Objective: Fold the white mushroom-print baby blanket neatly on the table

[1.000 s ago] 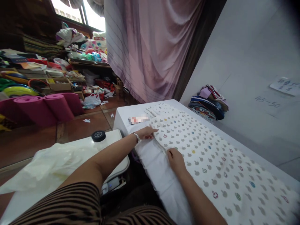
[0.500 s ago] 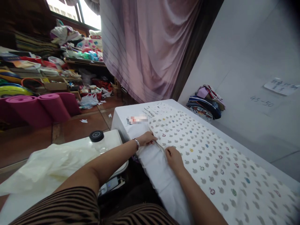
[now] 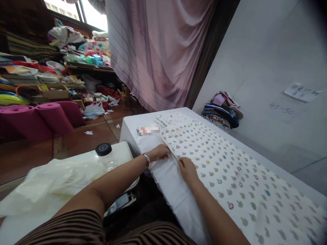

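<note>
A white cloth printed with small grey and coloured motifs (image 3: 217,163) lies spread over a white-covered table (image 3: 130,124). At its near left edge, my left hand (image 3: 160,152) has curled fingers closed at the hem; the fingertips are partly hidden. A beaded bracelet (image 3: 146,159) circles that wrist. A little nearer to me, my right hand (image 3: 187,169) pinches the same edge between thumb and fingers. Between the two hands a short stretch of hem stands slightly raised. White sheet hangs below it over the table's near side.
To the left, a jar with a black lid (image 3: 103,149) and crumpled pale sheeting (image 3: 58,177) rest on a white surface. Folded clothes (image 3: 221,110) are stacked by the wall. A pink curtain (image 3: 163,51) hangs behind. Rolled pink mats (image 3: 51,117) stand on the floor.
My left fingers have drawn back slightly from the hem and curled more. My right hand keeps its pinch at nearly the same spot. The view has shifted slightly.
</note>
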A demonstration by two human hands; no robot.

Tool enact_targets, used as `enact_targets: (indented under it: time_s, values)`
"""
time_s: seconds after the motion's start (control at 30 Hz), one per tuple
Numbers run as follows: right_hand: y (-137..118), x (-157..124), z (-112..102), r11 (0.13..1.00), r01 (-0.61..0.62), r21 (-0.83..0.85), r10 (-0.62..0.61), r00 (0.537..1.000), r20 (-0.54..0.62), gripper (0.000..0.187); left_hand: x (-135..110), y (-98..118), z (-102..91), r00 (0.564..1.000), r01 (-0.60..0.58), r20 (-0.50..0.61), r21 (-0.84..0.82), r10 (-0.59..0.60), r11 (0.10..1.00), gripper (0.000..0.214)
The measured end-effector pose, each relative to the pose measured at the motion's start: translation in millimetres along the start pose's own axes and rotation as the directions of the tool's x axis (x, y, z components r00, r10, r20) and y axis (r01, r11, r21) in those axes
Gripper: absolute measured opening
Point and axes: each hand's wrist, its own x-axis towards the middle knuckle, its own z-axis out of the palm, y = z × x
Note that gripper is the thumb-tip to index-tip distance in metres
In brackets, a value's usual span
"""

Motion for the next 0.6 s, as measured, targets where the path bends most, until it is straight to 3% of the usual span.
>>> enact_targets:
  time_s: [0.13, 0.33, 0.6]
  values:
    - [1.4, 1.9, 0.6, 0.998, -0.007, 0.06, 0.009, 0.999, -0.037, 0.021, -0.4, 1.5, 5.0, 0.999, -0.003, 0.041, -0.055, 0.005, 0.998, 0.01]
    - [0.8, 1.5, -1.0, 0.998, 0.029, 0.06, -0.025, 0.998, -0.059, 0.022, 3.9, 1.3, 13.9, 0.999, 0.005, -0.033, -0.087, -0.008, 0.996, 0.007]
    - [-7.8, -5.2, 1.5, 0.988, 0.091, -0.125, -0.09, 0.996, 0.014, 0.021, -11.3, -5.5, 6.2, 0.997, 0.077, 0.041, -0.244, -0.069, 0.967, 0.004]
